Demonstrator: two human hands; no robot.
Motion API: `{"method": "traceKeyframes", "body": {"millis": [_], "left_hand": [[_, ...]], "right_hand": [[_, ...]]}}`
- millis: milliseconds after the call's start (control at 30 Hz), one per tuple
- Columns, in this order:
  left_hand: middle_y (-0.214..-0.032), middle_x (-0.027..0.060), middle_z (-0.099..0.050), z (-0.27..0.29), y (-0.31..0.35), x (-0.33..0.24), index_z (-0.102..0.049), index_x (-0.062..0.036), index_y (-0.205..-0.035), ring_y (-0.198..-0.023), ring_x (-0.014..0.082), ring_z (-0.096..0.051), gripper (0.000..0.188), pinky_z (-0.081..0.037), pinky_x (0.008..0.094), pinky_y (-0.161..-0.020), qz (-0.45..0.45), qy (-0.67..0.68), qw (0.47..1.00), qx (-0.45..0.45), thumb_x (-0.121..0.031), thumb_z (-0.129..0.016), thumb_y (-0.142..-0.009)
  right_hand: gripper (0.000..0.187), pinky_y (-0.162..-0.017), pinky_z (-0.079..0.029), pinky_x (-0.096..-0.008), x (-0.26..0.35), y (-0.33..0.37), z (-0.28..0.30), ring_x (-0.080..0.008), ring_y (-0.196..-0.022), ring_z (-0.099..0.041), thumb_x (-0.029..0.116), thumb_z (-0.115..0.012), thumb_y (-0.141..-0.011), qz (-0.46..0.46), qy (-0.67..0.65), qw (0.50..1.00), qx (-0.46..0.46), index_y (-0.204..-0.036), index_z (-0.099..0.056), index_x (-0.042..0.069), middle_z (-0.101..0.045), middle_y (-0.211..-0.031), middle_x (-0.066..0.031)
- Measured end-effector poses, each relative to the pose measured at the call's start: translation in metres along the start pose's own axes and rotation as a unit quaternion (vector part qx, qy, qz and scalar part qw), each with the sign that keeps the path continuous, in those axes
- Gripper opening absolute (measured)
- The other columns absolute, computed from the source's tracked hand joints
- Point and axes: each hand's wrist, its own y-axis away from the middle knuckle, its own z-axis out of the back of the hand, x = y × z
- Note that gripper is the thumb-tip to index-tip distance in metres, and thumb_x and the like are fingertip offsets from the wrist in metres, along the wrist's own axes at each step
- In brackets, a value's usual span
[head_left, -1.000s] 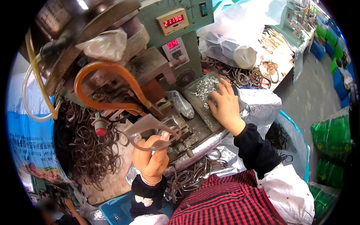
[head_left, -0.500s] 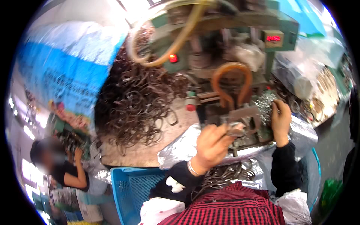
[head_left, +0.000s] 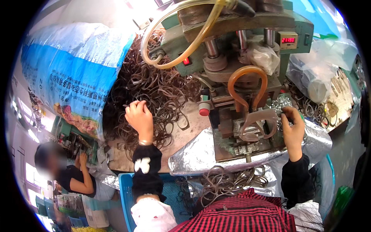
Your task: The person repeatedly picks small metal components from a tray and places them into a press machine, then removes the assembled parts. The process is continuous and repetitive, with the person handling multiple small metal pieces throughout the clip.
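My left hand [head_left: 140,119] is over a big heap of thin brownish metal loops [head_left: 158,92] on the left of the bench. Its fingers are bent together among the loops; what they pinch, if anything, I cannot make out. My right hand [head_left: 294,131] is at the right side of a green press [head_left: 241,19], beside a clump of silvery shavings [head_left: 283,103]. Thumb and forefinger are curled toward each other, with something dark and small at their tips. A rounded metal loop [head_left: 248,136] sits on the press bed, below a curved orange-brown tube [head_left: 231,85].
A red push button [head_left: 204,111] stands left of the press bed. Silver foil [head_left: 189,152] covers the bench edge. Several loops [head_left: 220,183] lie at my lap beside a blue basket [head_left: 125,193]. A blue-white sack [head_left: 73,73] is at left, with another person [head_left: 77,179] beyond.
My left hand has moved left from the press bed, where it held a rounded metal piece, to the heap of loops. My right hand stays beside the press.
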Motion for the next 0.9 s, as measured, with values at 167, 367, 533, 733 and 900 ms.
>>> {"method": "traceKeyframes", "body": {"millis": [167, 367, 533, 733, 900], "left_hand": [[-0.098, 0.0048, -0.061, -0.081, -0.033, 0.039, -0.070, -0.0127, -0.081, -0.097, 0.0278, -0.057, 0.009, -0.045, 0.0420, -0.075, -0.102, -0.150, 0.978, 0.098, -0.013, -0.061, -0.079], [-0.105, 0.0058, -0.061, -0.093, -0.040, 0.063, -0.067, -0.0107, -0.083, -0.095, 0.0283, -0.057, 0.007, -0.047, 0.0415, -0.072, -0.203, -0.124, 0.965, 0.113, -0.016, -0.064, -0.079], [-0.080, 0.0113, -0.057, -0.024, -0.035, -0.021, -0.055, -0.0075, -0.084, -0.079, 0.0318, -0.057, 0.015, -0.046, 0.0427, -0.065, -0.217, 0.063, 0.968, 0.105, -0.017, -0.064, -0.090], [-0.079, 0.0141, -0.063, -0.010, 0.031, -0.053, -0.052, -0.0077, -0.090, -0.063, 0.0299, -0.056, 0.034, -0.043, 0.0407, -0.055, 0.106, 0.239, 0.927, 0.269, -0.038, -0.050, -0.104], [-0.083, -0.0046, -0.059, 0.020, 0.071, -0.091, -0.061, -0.0061, -0.106, -0.066, 0.0043, -0.047, 0.018, -0.033, 0.0200, -0.056, 0.329, 0.639, 0.565, 0.406, -0.006, -0.070, -0.090]], "right_hand": [[0.014, -0.080, -0.051, -0.0298, -0.019, 0.009, 0.016, -0.0188, -0.086, -0.067, 0.002, -0.065, -0.090, -0.022, 0.009, 1.000, -0.003, -0.103, -0.067, -0.001, -0.069, -0.093, -0.0109], [0.012, -0.079, -0.048, -0.0310, -0.030, 0.042, 0.064, -0.0194, -0.089, -0.063, 0.002, -0.065, -0.089, -0.029, 0.078, 0.992, -0.090, -0.100, -0.068, 0.000, -0.067, -0.094, -0.0094], [0.012, -0.080, -0.048, -0.0316, 0.002, 0.046, 0.071, -0.0212, -0.088, -0.064, -0.002, -0.067, -0.084, -0.015, 0.057, 0.997, -0.046, -0.096, -0.070, 0.000, -0.068, -0.091, -0.0088], [0.020, -0.079, -0.051, -0.0357, 0.073, -0.002, -0.011, -0.0276, -0.086, -0.066, -0.002, -0.071, -0.079, 0.193, -0.095, 0.974, 0.070, -0.099, -0.073, 0.003, -0.068, -0.090, -0.0114], [0.027, -0.084, -0.050, -0.0281, 0.073, 0.014, -0.041, -0.0147, -0.091, -0.065, 0.000, -0.072, -0.083, -0.055, -0.302, 0.949, 0.074, -0.110, -0.069, 0.000, -0.070, -0.096, -0.0069]]}}
